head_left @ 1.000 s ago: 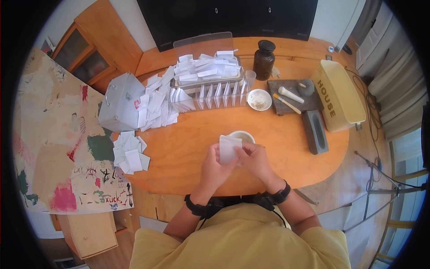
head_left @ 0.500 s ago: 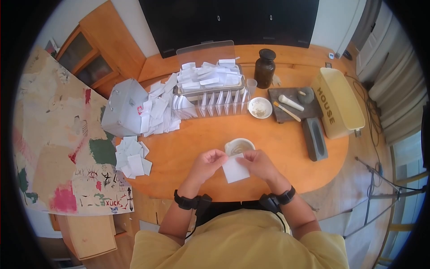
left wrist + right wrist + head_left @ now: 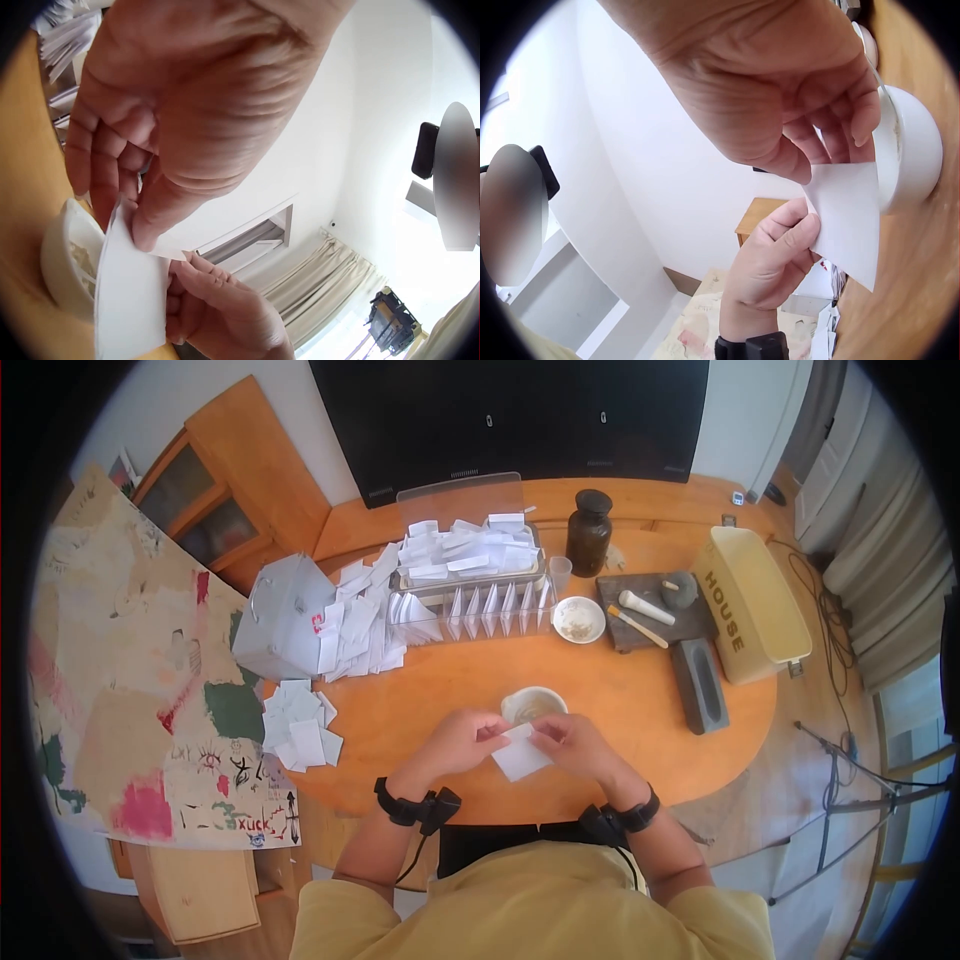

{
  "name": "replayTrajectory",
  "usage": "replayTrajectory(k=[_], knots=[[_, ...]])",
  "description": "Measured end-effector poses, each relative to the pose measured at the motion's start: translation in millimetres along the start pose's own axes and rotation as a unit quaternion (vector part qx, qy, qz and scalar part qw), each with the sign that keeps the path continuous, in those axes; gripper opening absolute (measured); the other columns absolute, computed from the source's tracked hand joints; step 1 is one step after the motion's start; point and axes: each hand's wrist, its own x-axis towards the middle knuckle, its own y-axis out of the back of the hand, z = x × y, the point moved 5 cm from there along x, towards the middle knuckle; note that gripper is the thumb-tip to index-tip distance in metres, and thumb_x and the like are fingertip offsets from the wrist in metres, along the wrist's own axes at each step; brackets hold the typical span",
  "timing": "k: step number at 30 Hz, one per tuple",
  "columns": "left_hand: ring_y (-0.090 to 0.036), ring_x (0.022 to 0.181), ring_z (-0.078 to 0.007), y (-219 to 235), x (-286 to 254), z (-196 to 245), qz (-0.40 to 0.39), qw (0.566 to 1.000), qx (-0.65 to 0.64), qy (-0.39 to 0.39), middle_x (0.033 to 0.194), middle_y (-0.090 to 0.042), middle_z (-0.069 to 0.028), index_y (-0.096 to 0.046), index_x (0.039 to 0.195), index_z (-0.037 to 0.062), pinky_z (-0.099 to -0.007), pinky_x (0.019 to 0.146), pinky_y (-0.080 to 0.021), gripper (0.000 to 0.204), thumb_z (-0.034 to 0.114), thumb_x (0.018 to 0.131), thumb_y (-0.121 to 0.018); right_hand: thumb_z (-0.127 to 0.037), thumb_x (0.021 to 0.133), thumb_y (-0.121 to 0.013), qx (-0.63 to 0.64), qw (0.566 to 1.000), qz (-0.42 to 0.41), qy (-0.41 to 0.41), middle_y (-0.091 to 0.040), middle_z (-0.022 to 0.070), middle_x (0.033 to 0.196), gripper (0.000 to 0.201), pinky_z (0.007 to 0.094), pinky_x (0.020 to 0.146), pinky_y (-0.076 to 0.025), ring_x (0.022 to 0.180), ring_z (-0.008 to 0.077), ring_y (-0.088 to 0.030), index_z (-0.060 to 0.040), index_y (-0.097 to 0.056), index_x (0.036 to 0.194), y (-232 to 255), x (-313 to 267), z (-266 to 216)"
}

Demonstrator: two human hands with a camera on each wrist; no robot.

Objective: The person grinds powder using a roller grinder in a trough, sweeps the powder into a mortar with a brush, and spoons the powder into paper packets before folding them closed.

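Paper packet (image 3: pixel 522 752) pinched between the thumb and fingers of the left hand (image 3: pixel 466 741) and right hand (image 3: pixel 579 746) (white bowl (image 3: pixel 534 705) just beyond).

looks like a home room doubling as a craft workspace, judging by glass-paned orange wooden cabinet (image 3: pixel 240 440) at upper left, pleated beige cloth curtain (image 3: pixel 885 595) at right, paint-splashed beige sheet (image 3: pixel 110 670) at left, round white bowl (image 3: pixel 512 708) on curved orange wooden table (image 3: pixel 640 700).
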Motion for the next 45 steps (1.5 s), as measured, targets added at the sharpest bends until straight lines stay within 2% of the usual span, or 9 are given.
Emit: replayTrajectory(k=[5, 7, 12, 24, 27, 29, 33, 42, 45], knots=[[-0.057, 0.068, -0.0072, 47, 28, 27, 0.045, 0.994, 0.104, -0.004, 0.078, -0.066, -0.0021, -0.066, 0.097, 0.0019, -0.0243, 0.064, -0.047, 0.014, 0.013, 0.088, -0.064, -0.015, 0.089, -0.065, 0.072, 0.990, 0.118, -0.004, -0.063, -0.0022, 0.074, 0.015, 0.0209, 0.058, -0.043, 0.064, 0.0036, -0.051, -0.0018, -0.068, 0.097, 21, -11, 15], [-0.064, 0.073, -0.0187, 74, 57, 25, 0.107, 0.980, 0.166, -0.005, 0.083, -0.068, -0.0117, -0.064, 0.096, 0.0001, -0.0307, 0.070, -0.050, 0.020, 0.017, 0.086, -0.064, -0.014, 0.090, -0.064, 0.095, 0.987, 0.128, -0.012, -0.062, -0.0033, 0.075, 0.016, 0.0194, 0.057, -0.042, 0.064, 0.0024, -0.050, -0.0008, -0.068, 0.097, 28, -20, 14], [-0.067, 0.075, -0.0230, 120, 132, 39, 0.223, 0.961, 0.158, -0.048, 0.083, -0.069, -0.0144, -0.066, 0.093, -0.0020, -0.0339, 0.068, -0.051, 0.026, 0.021, 0.081, -0.068, -0.014, 0.091, -0.063, 0.108, 0.984, 0.140, -0.030, -0.061, -0.0046, 0.074, 0.015, 0.0179, 0.056, -0.040, 0.064, 0.0009, -0.048, 0.0000, -0.068, 0.096, 34, -36, 23], [-0.062, 0.047, -0.0178, 114, 206, 75, 0.201, 0.956, 0.206, 0.065, 0.060, -0.066, -0.0104, -0.070, 0.078, -0.0017, -0.0287, 0.052, -0.050, 0.018, 0.015, 0.072, -0.066, -0.016, 0.092, -0.063, 0.122, 0.982, 0.140, -0.028, -0.054, -0.0077, 0.066, 0.015, 0.0191, 0.051, -0.036, 0.059, 0.0007, -0.041, -0.0028, -0.068, 0.094, 33, -47, 35], [-0.065, 0.055, -0.0218, 112, 216, 73, 0.187, 0.951, 0.233, 0.080, 0.062, -0.067, -0.0116, -0.070, 0.076, 0.0000, -0.0323, 0.058, -0.052, 0.016, 0.015, 0.072, -0.065, -0.016, 0.092, -0.062, 0.127, 0.982, 0.133, -0.037, -0.056, -0.0062, 0.069, 0.015, 0.0195, 0.055, -0.038, 0.062, 0.0019, -0.045, -0.0021, -0.067, 0.094, 34, -48, 37], [-0.067, 0.066, -0.0261, 107, 217, 74, 0.203, 0.942, 0.262, 0.050, 0.068, -0.068, -0.0139, -0.069, 0.076, 0.0002, -0.0353, 0.065, -0.053, 0.016, 0.015, 0.071, -0.066, -0.015, 0.093, -0.061, 0.116, 0.984, 0.117, -0.068, -0.061, -0.0039, 0.075, 0.015, 0.0197, 0.061, -0.044, 0.067, 0.0041, -0.053, -0.0008, -0.066, 0.094, 37, -50, 30], [-0.065, 0.086, -0.0339, 89, 201, 92, 0.253, 0.895, 0.363, -0.053, 0.082, -0.068, -0.0186, -0.069, 0.079, -0.0004, -0.0408, 0.078, -0.052, 0.017, 0.014, 0.071, -0.067, -0.015, 0.093, -0.061, 0.131, 0.982, 0.128, -0.047, -0.059, -0.0042, 0.072, 0.016, 0.0197, 0.058, -0.042, 0.063, 0.0035, -0.050, -0.0009, -0.067, 0.093, 36, -50, 36], [-0.065, 0.079, -0.0365, 75, 200, 100, 0.275, 0.864, 0.401, -0.131, 0.081, -0.067, -0.0213, -0.069, 0.086, -0.0005, -0.0411, 0.074, -0.052, 0.018, 0.012, 0.073, -0.067, -0.018, 0.092, -0.062, 0.127, 0.981, 0.142, -0.037, -0.050, -0.0062, 0.062, 0.017, 0.0211, 0.050, -0.035, 0.057, 0.0022, -0.040, -0.0019, -0.067, 0.091, 34, -49, 38], [-0.065, 0.078, -0.0375, 68, 198, 99, 0.273, 0.869, 0.398, -0.110, 0.081, -0.067, -0.0219, -0.068, 0.084, -0.0009, -0.0416, 0.073, -0.053, 0.017, 0.012, 0.074, -0.066, -0.019, 0.092, -0.063, 0.124, 0.981, 0.145, -0.034, -0.049, -0.0064, 0.061, 0.017, 0.0216, 0.049, -0.034, 0.056, 0.0023, -0.039, -0.0019, -0.067, 0.089, 33, -50, 40]])
